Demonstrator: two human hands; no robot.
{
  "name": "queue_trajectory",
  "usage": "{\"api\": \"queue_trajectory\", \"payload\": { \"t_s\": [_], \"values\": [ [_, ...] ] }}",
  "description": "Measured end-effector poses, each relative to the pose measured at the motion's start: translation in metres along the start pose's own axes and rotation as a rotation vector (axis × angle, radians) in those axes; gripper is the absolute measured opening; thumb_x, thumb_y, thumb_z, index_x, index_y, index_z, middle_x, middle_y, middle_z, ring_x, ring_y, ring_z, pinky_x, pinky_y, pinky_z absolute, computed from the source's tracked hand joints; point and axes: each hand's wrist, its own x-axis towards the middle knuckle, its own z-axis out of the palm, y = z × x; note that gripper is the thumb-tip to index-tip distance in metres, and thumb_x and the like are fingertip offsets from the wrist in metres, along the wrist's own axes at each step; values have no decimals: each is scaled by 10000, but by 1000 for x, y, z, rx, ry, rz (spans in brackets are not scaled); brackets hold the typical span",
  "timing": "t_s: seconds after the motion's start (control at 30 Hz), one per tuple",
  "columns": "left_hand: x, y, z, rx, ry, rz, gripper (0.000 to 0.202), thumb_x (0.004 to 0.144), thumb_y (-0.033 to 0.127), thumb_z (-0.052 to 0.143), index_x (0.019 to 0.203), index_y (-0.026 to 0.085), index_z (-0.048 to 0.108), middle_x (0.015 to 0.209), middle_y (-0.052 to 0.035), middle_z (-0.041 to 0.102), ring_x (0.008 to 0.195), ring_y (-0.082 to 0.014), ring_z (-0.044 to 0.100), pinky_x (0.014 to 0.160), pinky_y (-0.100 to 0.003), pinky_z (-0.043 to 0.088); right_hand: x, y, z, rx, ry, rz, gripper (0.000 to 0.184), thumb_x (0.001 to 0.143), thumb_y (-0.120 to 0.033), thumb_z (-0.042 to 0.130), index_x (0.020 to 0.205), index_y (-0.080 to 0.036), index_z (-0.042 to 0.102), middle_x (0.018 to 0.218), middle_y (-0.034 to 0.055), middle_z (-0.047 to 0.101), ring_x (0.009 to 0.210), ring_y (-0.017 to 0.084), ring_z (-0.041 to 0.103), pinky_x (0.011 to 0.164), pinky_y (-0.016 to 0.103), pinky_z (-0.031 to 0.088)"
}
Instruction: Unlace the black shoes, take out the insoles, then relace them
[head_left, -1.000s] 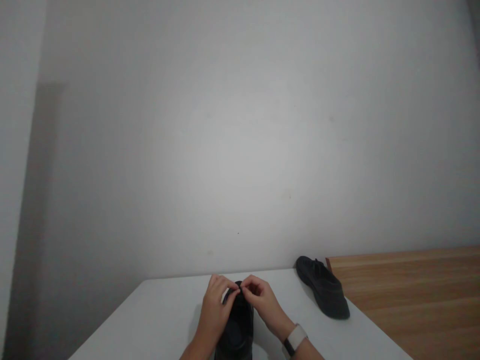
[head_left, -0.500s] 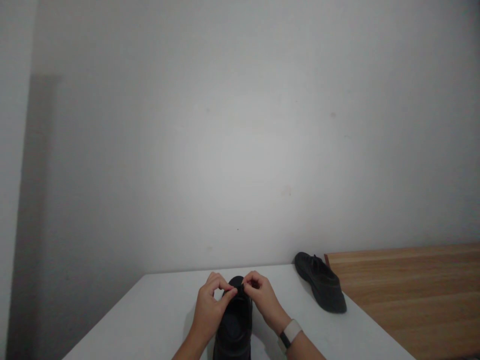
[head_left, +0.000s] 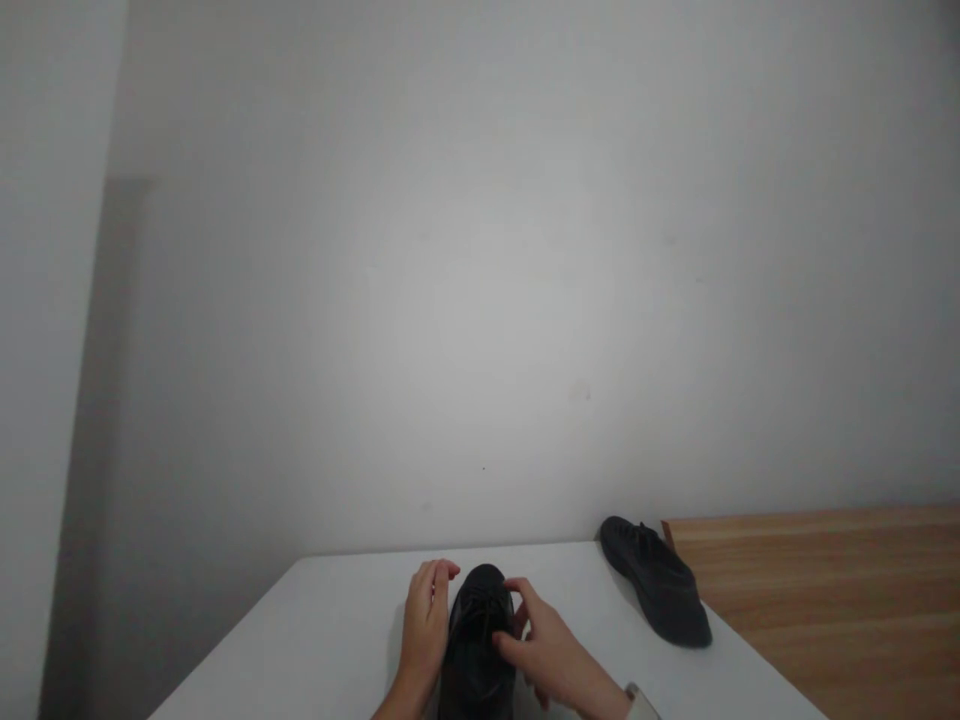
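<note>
A black lace-up shoe [head_left: 480,670] stands on the white table right in front of me, its toe pointing away. Along its left side lies my left hand [head_left: 427,615], fingers extended and close together, holding nothing. My right hand [head_left: 536,640] is at the shoe's right side with fingers apart. Its thumb reaches over the opening near the laces [head_left: 484,605], and the index fingertip is by the toe end. I see nothing gripped in either hand.
A second black lace-up shoe [head_left: 656,580] sits at the table's back right corner. The white table [head_left: 337,620] meets a pale wall [head_left: 480,300] behind. To the right is a wood-grain surface [head_left: 825,590].
Both hands have let go of the pinched laces at the front of the shoe. The left moved down beside the shoe, the right spread open. The view shifted slightly.
</note>
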Motion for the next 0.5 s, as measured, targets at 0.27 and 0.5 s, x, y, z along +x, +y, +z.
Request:
{"api": "queue_trajectory", "payload": {
  "t_s": [0.27, 0.5],
  "values": [
    [1, -4, 0, 105, 6, 94, 329, 892, 397, 401, 731, 198, 608, 777, -49, 630, 795, -221, 572, 749, -348, 442, 35, 17, -77, -558, 183, -23, 301, 630, -106, 466, 811, -163, 699, 800, 83, 701, 774, 222, 631, 730, 316, 455],
    [-1, 3, 8, 176, -48, 153, 296, 887, 314, 412, 683, 198, 591, 720, -41, 618, 748, -216, 560, 713, -331, 408, 59, 49, -160, -940, 263, 104, 372, 730, -54, 432, 978, -146, 693, 996, 126, 707, 1007, 227, 632, 863, 275, 417]
  ]
}}
